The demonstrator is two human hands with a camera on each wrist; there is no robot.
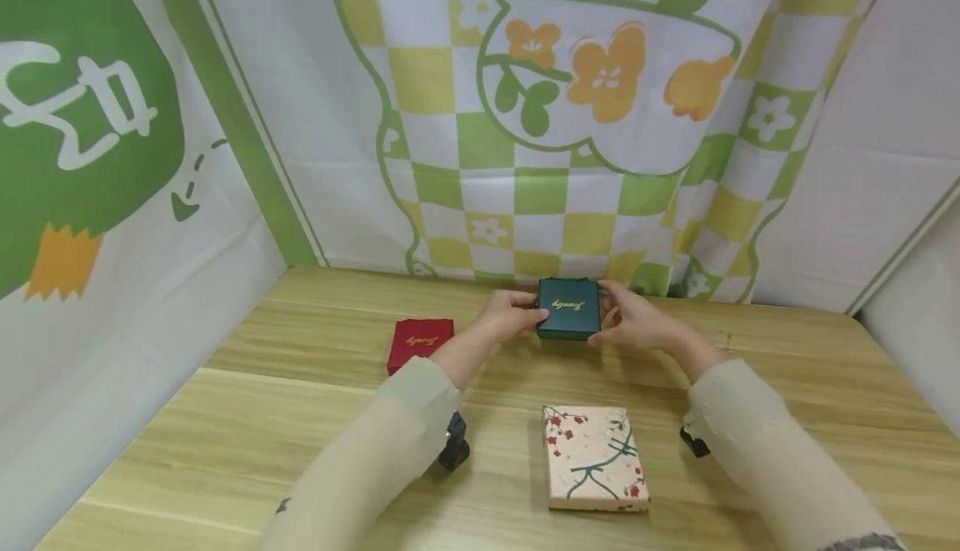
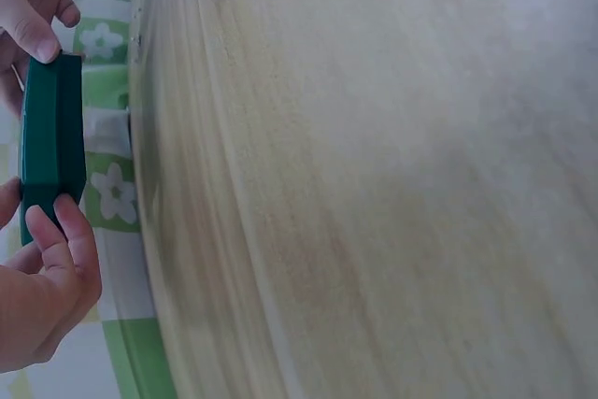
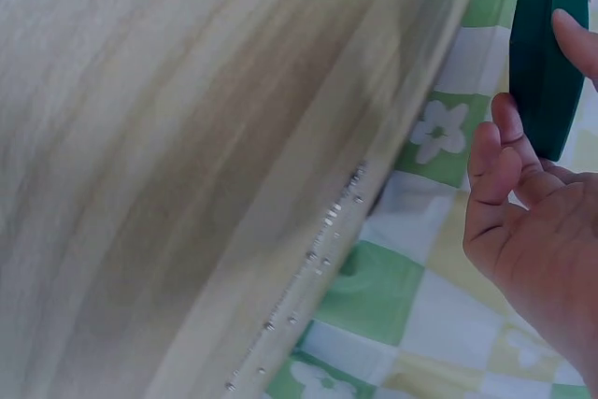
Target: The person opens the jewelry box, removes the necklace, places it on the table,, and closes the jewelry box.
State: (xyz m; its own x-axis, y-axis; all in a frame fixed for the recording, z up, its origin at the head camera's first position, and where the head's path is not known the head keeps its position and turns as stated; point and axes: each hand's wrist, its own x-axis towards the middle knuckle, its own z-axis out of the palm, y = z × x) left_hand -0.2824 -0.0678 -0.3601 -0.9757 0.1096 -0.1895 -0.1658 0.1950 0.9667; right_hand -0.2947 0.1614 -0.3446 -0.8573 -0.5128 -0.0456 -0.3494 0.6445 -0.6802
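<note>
A dark green jewelry box (image 1: 568, 308) with gold lettering on its lid is between both hands near the back of the table. My left hand (image 1: 512, 316) pinches its left side, thumb on the front corner. On the opposite side, my right hand (image 1: 634, 318) grips the box with thumb and fingers. Seen from the left wrist, the green box (image 2: 53, 137) looks closed and spans the two hands. The right wrist view shows a thin beaded chain (image 3: 322, 249) lying on the table close to the right hand (image 3: 537, 221).
A red jewelry box (image 1: 420, 344) lies left of the left hand, partly behind that forearm. Nearer the person sits a cream box (image 1: 595, 458) with a floral branch print. A patterned curtain (image 1: 487, 192) hangs along the table's back edge.
</note>
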